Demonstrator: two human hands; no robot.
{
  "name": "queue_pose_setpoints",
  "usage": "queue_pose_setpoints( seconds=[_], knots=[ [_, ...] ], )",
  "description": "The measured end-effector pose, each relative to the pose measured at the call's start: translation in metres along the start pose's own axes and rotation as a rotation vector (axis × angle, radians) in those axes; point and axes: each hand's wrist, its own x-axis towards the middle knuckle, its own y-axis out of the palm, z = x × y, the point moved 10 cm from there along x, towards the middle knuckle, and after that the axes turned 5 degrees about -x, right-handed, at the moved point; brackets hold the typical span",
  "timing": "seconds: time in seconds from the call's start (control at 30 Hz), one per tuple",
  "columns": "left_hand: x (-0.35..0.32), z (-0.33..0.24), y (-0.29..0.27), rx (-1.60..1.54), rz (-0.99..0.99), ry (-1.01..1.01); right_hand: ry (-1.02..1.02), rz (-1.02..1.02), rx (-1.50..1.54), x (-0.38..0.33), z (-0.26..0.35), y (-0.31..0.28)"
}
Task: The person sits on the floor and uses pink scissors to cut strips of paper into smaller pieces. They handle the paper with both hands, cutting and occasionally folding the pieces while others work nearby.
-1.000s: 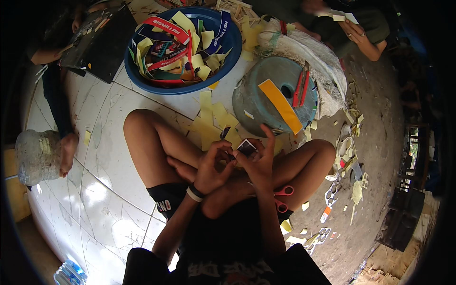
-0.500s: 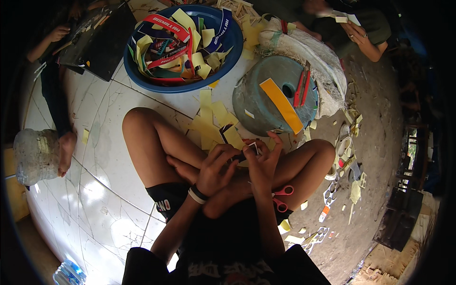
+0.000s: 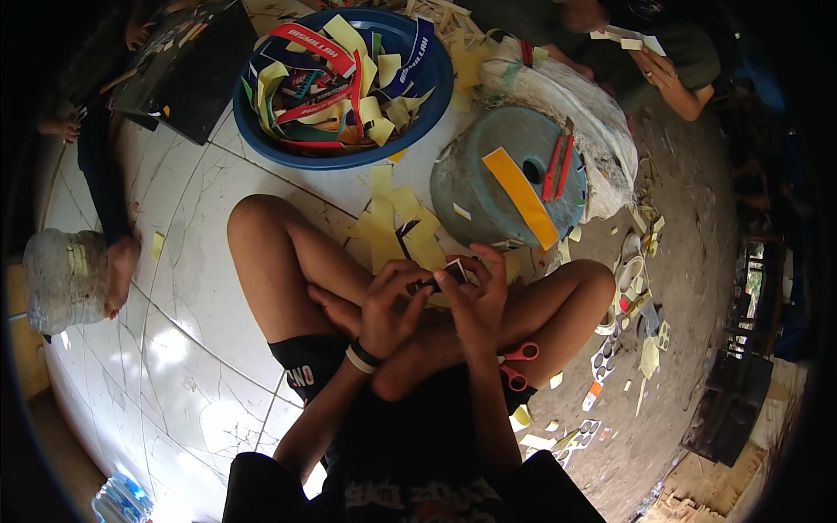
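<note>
In mid-frame, our left hand [image 3: 390, 309] and right hand [image 3: 478, 307] pinch a small dark piece [image 3: 452, 274] between fingertips, seemingly to steady it, while red cutters [image 3: 550, 177] lie on the upturned tub [image 3: 475, 170], upper right, presumably for easy reach.

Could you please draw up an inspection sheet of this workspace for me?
Surface: white tiled floor, cracked; brown ground to the right.
Job's things: small dark piece with a white edge between the hands; orange strip and red-handled tool on an upturned grey-green bucket; blue basin full of coloured strips.
Clutter: yellow paper scraps before the crossed legs; pink-handled scissors by the right thigh.
Grippers: right hand pinches the dark piece; left hand has its fingers at the piece's left end, grip unclear.
Cables: nothing seen.
Surroundings: whitish sack behind the bucket; co-worker's hand at upper right.
</note>
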Motion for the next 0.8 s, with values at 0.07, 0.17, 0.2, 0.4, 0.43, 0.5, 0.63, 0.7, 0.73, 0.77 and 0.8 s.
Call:
queue_pose_setpoints(
  seconds=[0.07, 0.17, 0.2, 0.4, 0.43, 0.5, 0.63, 0.7, 0.73, 0.77, 0.8],
  knots=[
    [0.0, 0.002, -0.002, -0.011, -0.01, 0.002, -0.011, 0.053, -0.036, 0.002, 0.003, 0.001],
    [0.0, 0.008, -0.004, -0.084, -0.032, -0.034, -0.06, 0.174, -0.032, 0.006, 0.008, 0.007],
    [0.0, 0.011, -0.004, -0.109, -0.04, -0.056, -0.066, 0.21, -0.014, 0.006, 0.008, 0.009],
    [0.003, 0.007, -0.005, -0.039, -0.018, 0.029, -0.001, 0.254, -0.006, 0.004, -0.004, 0.011],
    [0.003, 0.007, -0.005, -0.031, -0.014, 0.026, -0.037, 0.26, 0.007, 0.003, -0.001, 0.013],
    [0.003, 0.006, -0.003, 0.0, -0.008, 0.025, -0.039, 0.237, -0.017, 0.003, -0.004, 0.01],
    [0.002, 0.011, 0.001, -0.048, 0.015, -0.032, -0.046, 0.271, 0.002, 0.001, -0.006, 0.008],
    [0.003, 0.011, 0.003, -0.027, 0.03, -0.02, -0.072, 0.316, -0.124, 0.003, -0.005, 0.01],
    [0.003, 0.01, 0.003, -0.024, 0.04, -0.01, -0.093, 0.347, -0.137, 0.003, -0.002, 0.012],
    [0.004, 0.009, 0.003, -0.019, 0.046, -0.001, -0.094, 0.338, -0.191, 0.003, -0.002, 0.012],
    [0.005, 0.006, 0.003, -0.003, 0.047, 0.014, -0.1, 0.331, -0.213, 0.003, 0.0, 0.012]
  ],
)
